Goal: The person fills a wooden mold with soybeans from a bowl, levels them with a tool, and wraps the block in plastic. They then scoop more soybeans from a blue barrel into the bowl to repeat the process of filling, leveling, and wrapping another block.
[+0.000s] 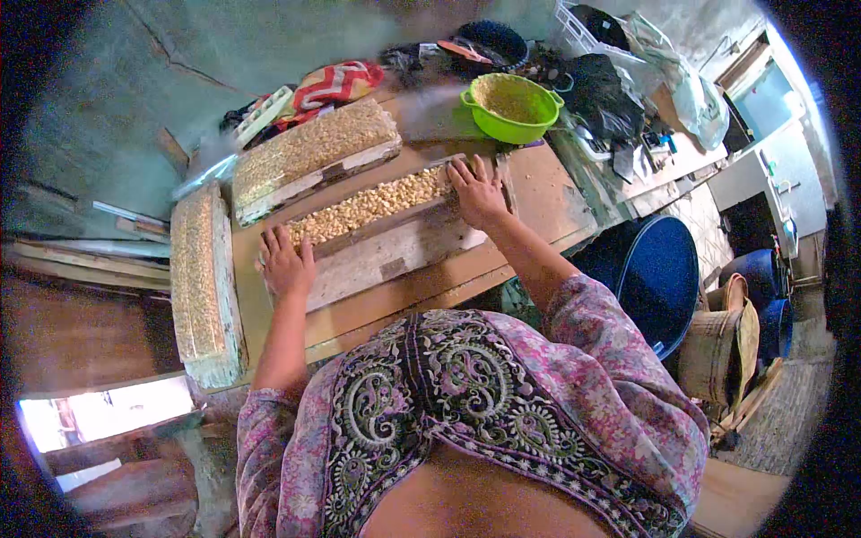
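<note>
A long wooden box mould (359, 274) lies across the table in front of me, with pale beans (372, 204) filling its length. At its left end rests my left hand (289, 266), fingers spread over the edge and the beans beside it. My right hand (479, 190) lies on the opposite end, fingers stretched out and apart. Neither hand holds anything loose. Just behind the mould sits a bean-covered slab (314, 154) with a pale wooden side. Another long slab (195, 269) stands to the left of my left hand.
The brown table (543, 193) extends to the right. A green basin (513, 109) with bean residue stands at the back. Black plastic bags (603, 94) and a red patterned cloth (336, 87) lie beyond. Blue drums (659, 282) and a woven basket (713, 354) stand at right.
</note>
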Motion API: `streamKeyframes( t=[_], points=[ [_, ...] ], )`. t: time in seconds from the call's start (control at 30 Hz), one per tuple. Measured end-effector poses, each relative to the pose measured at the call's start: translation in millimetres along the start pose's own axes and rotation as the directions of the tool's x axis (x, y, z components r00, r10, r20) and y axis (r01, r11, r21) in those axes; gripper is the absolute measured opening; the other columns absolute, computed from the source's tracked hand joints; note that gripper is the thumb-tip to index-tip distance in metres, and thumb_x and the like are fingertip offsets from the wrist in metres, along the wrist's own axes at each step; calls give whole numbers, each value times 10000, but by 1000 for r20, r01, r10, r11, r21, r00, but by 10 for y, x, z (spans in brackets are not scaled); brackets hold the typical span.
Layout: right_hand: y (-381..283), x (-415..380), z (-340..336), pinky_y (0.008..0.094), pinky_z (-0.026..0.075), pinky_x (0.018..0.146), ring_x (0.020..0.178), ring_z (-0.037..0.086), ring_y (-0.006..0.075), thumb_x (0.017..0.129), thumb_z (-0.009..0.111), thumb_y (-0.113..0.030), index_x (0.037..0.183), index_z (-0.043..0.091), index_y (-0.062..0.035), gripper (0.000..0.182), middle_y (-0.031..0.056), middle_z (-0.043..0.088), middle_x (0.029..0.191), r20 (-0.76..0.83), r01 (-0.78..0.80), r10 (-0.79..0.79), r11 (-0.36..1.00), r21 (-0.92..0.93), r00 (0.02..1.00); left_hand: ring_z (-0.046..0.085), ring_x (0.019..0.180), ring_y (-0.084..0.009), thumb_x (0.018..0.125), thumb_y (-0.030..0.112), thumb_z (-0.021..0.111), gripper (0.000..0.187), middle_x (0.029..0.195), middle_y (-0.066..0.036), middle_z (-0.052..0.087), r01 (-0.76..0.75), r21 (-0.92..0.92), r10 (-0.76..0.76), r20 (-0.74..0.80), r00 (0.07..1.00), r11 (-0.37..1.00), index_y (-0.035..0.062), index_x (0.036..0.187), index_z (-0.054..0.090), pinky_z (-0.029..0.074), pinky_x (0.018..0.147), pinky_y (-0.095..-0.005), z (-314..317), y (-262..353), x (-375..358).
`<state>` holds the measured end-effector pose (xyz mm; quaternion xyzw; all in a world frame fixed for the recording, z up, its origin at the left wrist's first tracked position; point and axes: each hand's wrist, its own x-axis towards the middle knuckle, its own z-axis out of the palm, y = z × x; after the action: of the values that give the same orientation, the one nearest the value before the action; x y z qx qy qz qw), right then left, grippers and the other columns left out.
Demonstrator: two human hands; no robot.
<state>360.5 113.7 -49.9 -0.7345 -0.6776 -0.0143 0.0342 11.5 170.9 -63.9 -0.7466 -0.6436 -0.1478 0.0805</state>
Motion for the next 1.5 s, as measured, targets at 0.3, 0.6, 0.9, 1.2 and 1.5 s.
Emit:
streamKeyframes(
  t=[0.3,0.6,0.9,1.2,1.5],
  points=[
    [-146,57,35,571,135,952,1249,130,295,757,387,-106,1290,216,-145,561,9,173,1355,-12,36,-36,998,41,999,186,1229,-288,792,450,382,608,1317,-150,240,-43,19,42,3,999,999,46,1241,307,115,978,-471,-99,100,-5],
    [-270,87,142,519,167,963,1235,176,266,700,458,-59,1279,217,-95,628,61,203,1335,-91,102,-103,995,-17,990,210,1207,-325,770,449,422,639,1291,-171,268,-56,-17,57,63,996,998,40,1243,289,136,975,-457,-157,259,-5],
    [-398,62,63,515,154,972,1242,157,266,671,500,-67,1291,166,-96,705,58,173,1348,-67,135,-134,991,5,989,239,1178,-378,744,439,472,645,1283,-191,269,-140,-38,140,7,990,989,71,1244,298,152,971,-472,-121,376,-6],
    [-75,-218,-268,475,156,983,1192,259,307,599,558,-117,1267,239,-81,741,121,283,1289,-240,365,-304,889,275,922,274,1173,-332,621,347,587,767,1301,-136,253,-410,-328,408,-77,910,851,89,1264,258,203,949,-479,-496,-191,-128],
    [399,39,226,328,382,868,1029,461,274,702,560,-123,1063,510,-95,366,108,506,1091,-308,422,-325,841,338,894,484,984,-300,674,142,585,282,1013,-131,542,-467,-342,408,-234,883,815,23,929,560,381,857,-370,15,-589,-16]
  ],
)
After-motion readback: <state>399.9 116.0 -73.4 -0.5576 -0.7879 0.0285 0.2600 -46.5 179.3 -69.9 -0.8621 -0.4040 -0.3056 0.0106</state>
